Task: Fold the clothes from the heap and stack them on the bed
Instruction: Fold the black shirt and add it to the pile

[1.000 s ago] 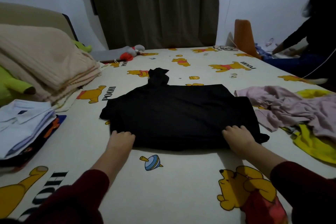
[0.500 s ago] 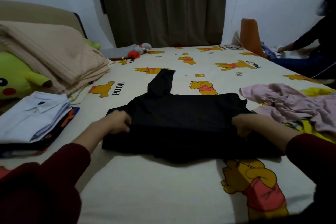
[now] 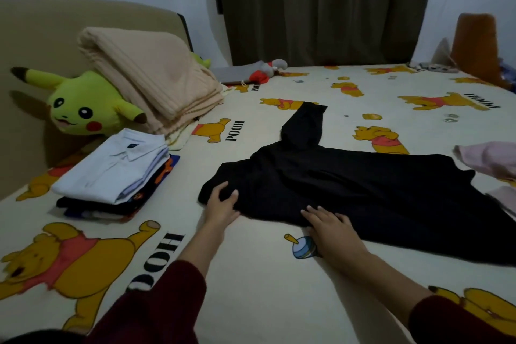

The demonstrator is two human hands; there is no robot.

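black garment (image 3: 349,190) spread flat on the bed (image 3: 265,274), partly folded, one sleeve (image 3: 303,126) sticking out from its far edge toward the curtain (image 3: 321,5). left hand (image 3: 220,205) at the garment's near left corner, fingers curled over the cloth edge with the thumb on top, gripping it. right hand (image 3: 328,225) on the garment's near edge, to the right of the left hand, fingers stretched out and lying flat on the fabric, pressing it to the sheet. both forearms bare, dark red sleeves (image 3: 156,307) pushed up near the elbows.

left of the garment, apart from it: stack of folded clothes (image 3: 114,173), white collared shirt (image 3: 111,165) on top, darker pieces beneath. beyond that stack, further left of the garment: yellow plush toy (image 3: 81,109) leaning at the beige headboard (image 3: 42,36), with a folded beige blanket (image 3: 148,78) lying partly over it. right of the garment, touching or just beside its right end: pink clothing (image 3: 494,159) of the heap, cut off by the frame edge. far side of the garment, near the curtain: small grey and red soft toy (image 3: 265,70) by a flat grey item; further right, an orange object (image 3: 474,45) at the bed's far corner. just in front of the garment's near edge, beside the right wrist: spinning-top print (image 3: 303,248) on the bear-patterned sheet.
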